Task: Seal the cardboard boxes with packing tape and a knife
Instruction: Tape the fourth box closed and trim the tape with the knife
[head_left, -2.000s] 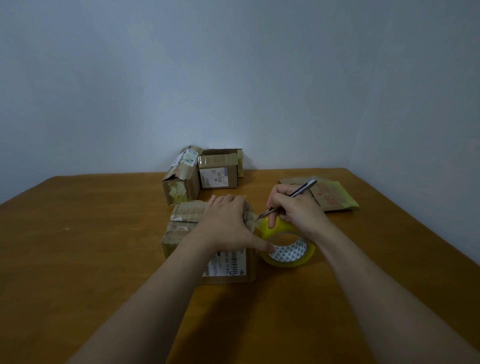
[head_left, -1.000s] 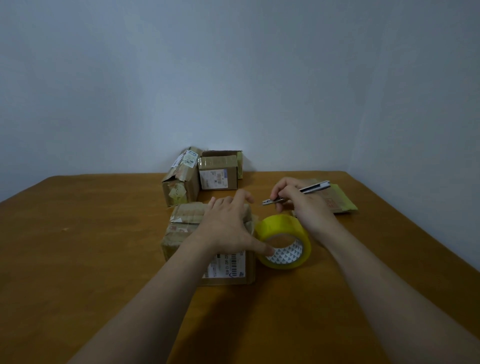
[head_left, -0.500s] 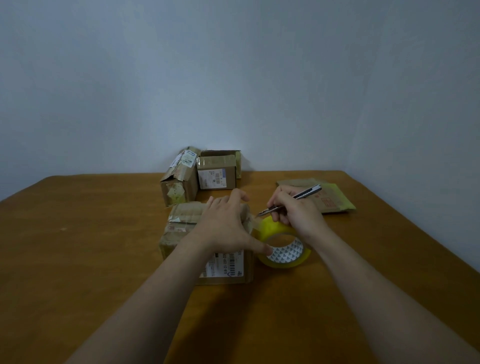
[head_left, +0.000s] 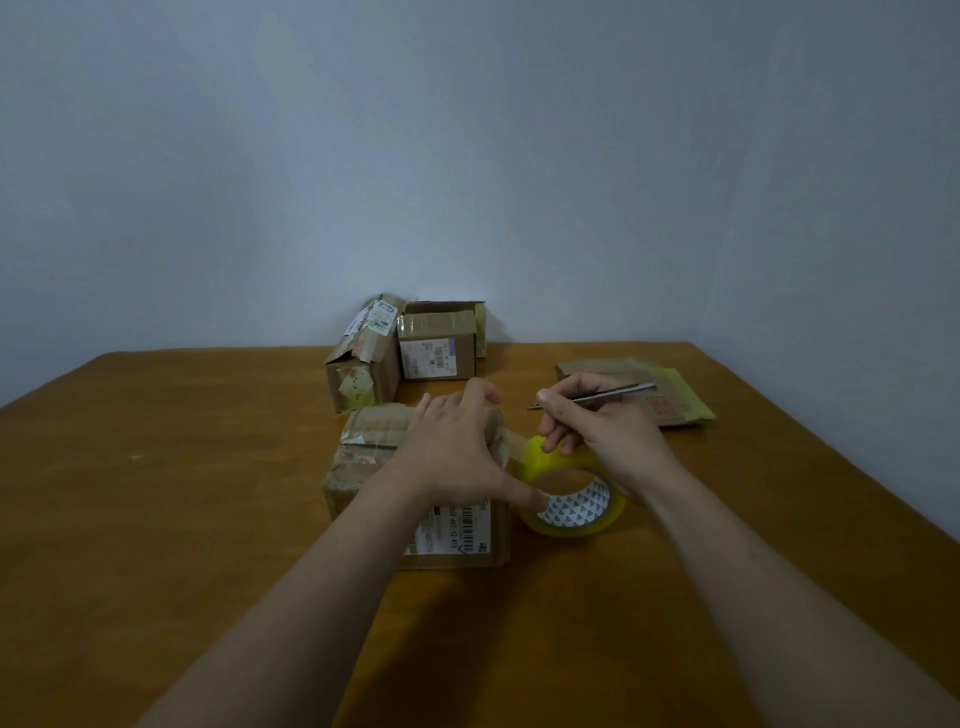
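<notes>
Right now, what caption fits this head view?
Left hand rests on a cardboard box; right hand holds a knife above the yellow tape roll.

Boxes (head_left: 439, 353) at back, open table (head_left: 156, 493) left

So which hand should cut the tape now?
Right. The right hand grips the knife, its tip close to the strip that seems to run from the box to the tape roll. The left hand lies on the box, steadying it, and has no blade.
</notes>
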